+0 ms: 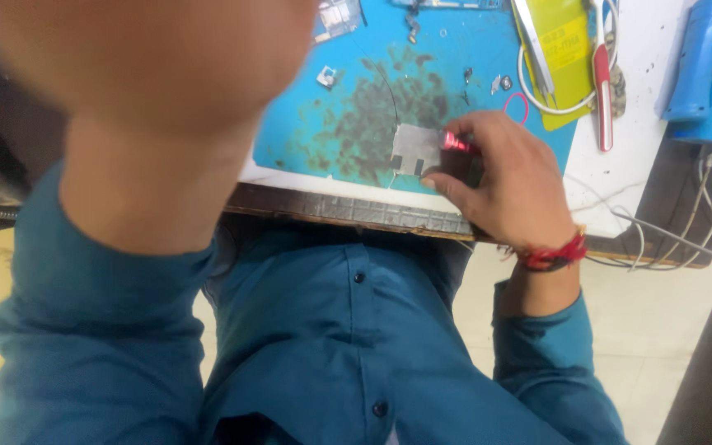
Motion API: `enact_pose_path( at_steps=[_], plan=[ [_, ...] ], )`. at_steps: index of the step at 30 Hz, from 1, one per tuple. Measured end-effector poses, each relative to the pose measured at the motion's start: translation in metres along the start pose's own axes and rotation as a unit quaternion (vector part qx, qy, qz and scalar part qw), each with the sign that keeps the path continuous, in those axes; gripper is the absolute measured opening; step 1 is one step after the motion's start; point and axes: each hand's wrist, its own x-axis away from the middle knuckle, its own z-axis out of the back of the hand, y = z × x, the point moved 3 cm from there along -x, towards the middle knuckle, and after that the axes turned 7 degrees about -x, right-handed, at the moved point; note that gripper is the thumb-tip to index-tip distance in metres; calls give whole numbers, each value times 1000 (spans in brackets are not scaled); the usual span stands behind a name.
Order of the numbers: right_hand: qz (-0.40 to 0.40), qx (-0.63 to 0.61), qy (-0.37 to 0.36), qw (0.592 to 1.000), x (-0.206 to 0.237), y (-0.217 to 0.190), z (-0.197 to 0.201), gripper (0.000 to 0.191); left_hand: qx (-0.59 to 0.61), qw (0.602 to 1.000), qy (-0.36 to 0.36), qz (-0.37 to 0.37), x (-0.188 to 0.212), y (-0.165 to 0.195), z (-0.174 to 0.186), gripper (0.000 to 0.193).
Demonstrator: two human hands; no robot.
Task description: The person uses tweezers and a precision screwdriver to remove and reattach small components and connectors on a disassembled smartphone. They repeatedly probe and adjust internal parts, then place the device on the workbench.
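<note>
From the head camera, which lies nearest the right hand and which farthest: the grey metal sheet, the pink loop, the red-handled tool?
1. Grey metal sheet, touching the right hand on its left.
2. Pink loop, just above.
3. Red-handled tool, up right on the white bench.

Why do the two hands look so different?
The left hand is raised close to the camera, big and blurry; the right hand is down at the blue mat, smaller and sharp. The left hand shows nothing held; the right hand pinches a small pink tool beside a grey metal plate. Both wear teal sleeves.
</note>
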Motion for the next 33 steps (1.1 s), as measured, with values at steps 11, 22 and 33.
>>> enact_pose_path(
  at_steps=[11, 22, 33],
  plan=[
    [-135, -222, 157, 953, 20, 77, 44, 9, 56, 991, -116, 25, 59, 13, -19, 69],
    [42, -202, -27, 978, 14, 23, 21, 75, 122, 912, -390, 33, 98, -41, -60, 58],
    [52, -42, 31, 997, 15, 22, 4, 72, -321, 850, -379, -177, 83, -19, -60, 97]
  ],
)
